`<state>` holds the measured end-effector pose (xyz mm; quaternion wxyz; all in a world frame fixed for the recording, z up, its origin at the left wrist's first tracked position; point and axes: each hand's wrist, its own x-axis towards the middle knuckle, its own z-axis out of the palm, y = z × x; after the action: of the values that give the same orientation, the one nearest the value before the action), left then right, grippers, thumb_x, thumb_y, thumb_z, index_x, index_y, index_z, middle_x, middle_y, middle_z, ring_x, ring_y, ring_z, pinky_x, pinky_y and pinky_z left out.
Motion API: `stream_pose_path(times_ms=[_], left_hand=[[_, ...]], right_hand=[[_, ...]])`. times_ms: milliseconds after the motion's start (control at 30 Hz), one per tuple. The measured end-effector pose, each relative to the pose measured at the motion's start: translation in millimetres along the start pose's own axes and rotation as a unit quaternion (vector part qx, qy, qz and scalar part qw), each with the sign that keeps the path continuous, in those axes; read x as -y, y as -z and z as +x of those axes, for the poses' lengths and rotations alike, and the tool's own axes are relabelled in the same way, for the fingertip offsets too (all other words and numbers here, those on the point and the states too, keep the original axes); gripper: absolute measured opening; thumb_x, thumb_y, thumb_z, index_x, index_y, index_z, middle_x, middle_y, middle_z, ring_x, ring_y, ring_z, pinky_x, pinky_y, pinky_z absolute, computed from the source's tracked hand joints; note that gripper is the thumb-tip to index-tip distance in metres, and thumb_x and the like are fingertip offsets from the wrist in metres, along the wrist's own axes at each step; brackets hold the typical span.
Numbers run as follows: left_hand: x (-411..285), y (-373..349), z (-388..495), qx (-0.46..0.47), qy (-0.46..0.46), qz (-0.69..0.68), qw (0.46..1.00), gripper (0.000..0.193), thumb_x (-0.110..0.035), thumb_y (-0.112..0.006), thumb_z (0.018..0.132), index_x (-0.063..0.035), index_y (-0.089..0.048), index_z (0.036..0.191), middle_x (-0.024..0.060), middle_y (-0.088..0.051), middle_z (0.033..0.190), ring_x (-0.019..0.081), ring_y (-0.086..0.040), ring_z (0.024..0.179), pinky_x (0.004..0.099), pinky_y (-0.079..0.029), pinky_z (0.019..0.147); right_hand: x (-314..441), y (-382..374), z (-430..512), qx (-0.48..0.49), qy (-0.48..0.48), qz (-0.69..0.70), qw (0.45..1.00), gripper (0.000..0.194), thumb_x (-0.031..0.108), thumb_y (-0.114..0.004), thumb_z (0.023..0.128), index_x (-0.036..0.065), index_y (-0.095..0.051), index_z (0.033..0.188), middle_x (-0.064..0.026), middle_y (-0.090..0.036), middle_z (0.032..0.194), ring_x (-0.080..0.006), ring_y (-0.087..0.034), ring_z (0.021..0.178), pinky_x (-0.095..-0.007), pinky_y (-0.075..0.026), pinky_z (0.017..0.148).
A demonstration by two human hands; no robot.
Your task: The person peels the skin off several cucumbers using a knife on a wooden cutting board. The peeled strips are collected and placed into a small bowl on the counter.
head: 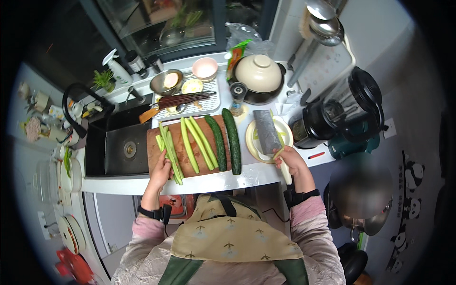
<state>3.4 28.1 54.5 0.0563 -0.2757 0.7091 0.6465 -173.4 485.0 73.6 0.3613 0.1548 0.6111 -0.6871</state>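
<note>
My left hand (pixel 162 171) touches a bundle of thin cut cucumber strips (pixel 172 156) at the left side of the wooden cutting board (pixel 153 137); whether its fingers grip them I cannot tell. My right hand (pixel 290 160) holds a cleaver (pixel 266 131) by its pale handle, its wide blade over a plate (pixel 251 142), with a strip of green peel by the fingers. On the board's middle lie several longer cucumber pieces (pixel 201 140). To their right are two whole dark cucumbers, one on the board (pixel 216 142), the other (pixel 232 142) along its right edge.
A black sink (pixel 110 156) with a faucet (pixel 67 107) is at left. Behind the board stands a drying rack (pixel 213 101) with bowls and chopsticks. A lidded clay pot (pixel 258 76), a spice grinder (pixel 237 98) and a blender (pixel 331 110) stand at back and right; a red pen-like object (pixel 316 155) lies nearby.
</note>
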Motion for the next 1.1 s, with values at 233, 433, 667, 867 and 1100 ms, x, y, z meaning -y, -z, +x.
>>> stream_pose_path(times_ms=[233, 433, 667, 867, 1100], left_hand=[[16, -9, 30, -0.106, -0.061, 0.338, 0.933, 0.06, -0.009, -0.053, 0.091, -0.0033, -0.042, 0.149, 0.0295, -0.067, 0.109, 0.0444, -0.066, 0.098, 0.0483, -0.053, 0.087], [-3, -28, 23, -0.162, -0.084, 0.42, 0.889, 0.05, -0.012, -0.062, 0.091, -0.0017, -0.051, 0.138, 0.0279, -0.063, 0.115, 0.043, -0.063, 0.109, 0.0493, -0.052, 0.094], [-27, -64, 53, -0.059, -0.04, 0.401, 0.913, 0.045, -0.024, -0.072, 0.089, 0.0052, -0.056, 0.12, 0.0285, -0.064, 0.116, 0.0429, -0.064, 0.109, 0.0464, -0.053, 0.093], [-27, -80, 73, -0.089, 0.059, 0.414, 0.904, 0.072, -0.03, -0.082, 0.079, 0.0038, -0.044, 0.13, 0.0245, -0.065, 0.12, 0.0379, -0.066, 0.112, 0.0448, -0.054, 0.094], [-4, -47, 79, 0.015, 0.091, 0.062, 0.994, 0.021, -0.018, -0.072, 0.087, -0.0079, -0.054, 0.085, 0.0036, -0.06, 0.075, 0.0112, -0.052, 0.06, 0.0272, -0.043, 0.051]], right_hand=[[-13, -9, 12, 0.098, -0.137, 0.363, 0.917, 0.012, 0.009, -0.066, 0.095, 0.006, -0.055, 0.099, -0.0008, -0.055, 0.075, -0.0076, -0.046, 0.054, -0.0227, -0.042, 0.05], [-31, -2, 19, 0.159, -0.158, 0.481, 0.847, 0.01, 0.01, -0.065, 0.096, 0.007, -0.056, 0.095, 0.002, -0.052, 0.074, -0.007, -0.045, 0.054, -0.0218, -0.039, 0.051], [-24, -4, -17, 0.108, -0.101, 0.384, 0.911, 0.01, 0.013, -0.065, 0.097, 0.008, -0.057, 0.099, 0.0005, -0.053, 0.073, -0.0072, -0.045, 0.054, -0.0231, -0.039, 0.051], [-14, -13, -80, -0.008, 0.057, 0.117, 0.991, 0.007, 0.012, -0.062, 0.097, 0.008, -0.056, 0.097, -0.0012, -0.055, 0.068, -0.0084, -0.046, 0.053, -0.0254, -0.04, 0.051], [-22, -26, -98, -0.038, 0.098, 0.048, 0.993, 0.006, 0.011, -0.06, 0.098, 0.006, -0.059, 0.095, -0.0008, -0.054, 0.063, -0.0095, -0.047, 0.051, -0.0266, -0.044, 0.051]])
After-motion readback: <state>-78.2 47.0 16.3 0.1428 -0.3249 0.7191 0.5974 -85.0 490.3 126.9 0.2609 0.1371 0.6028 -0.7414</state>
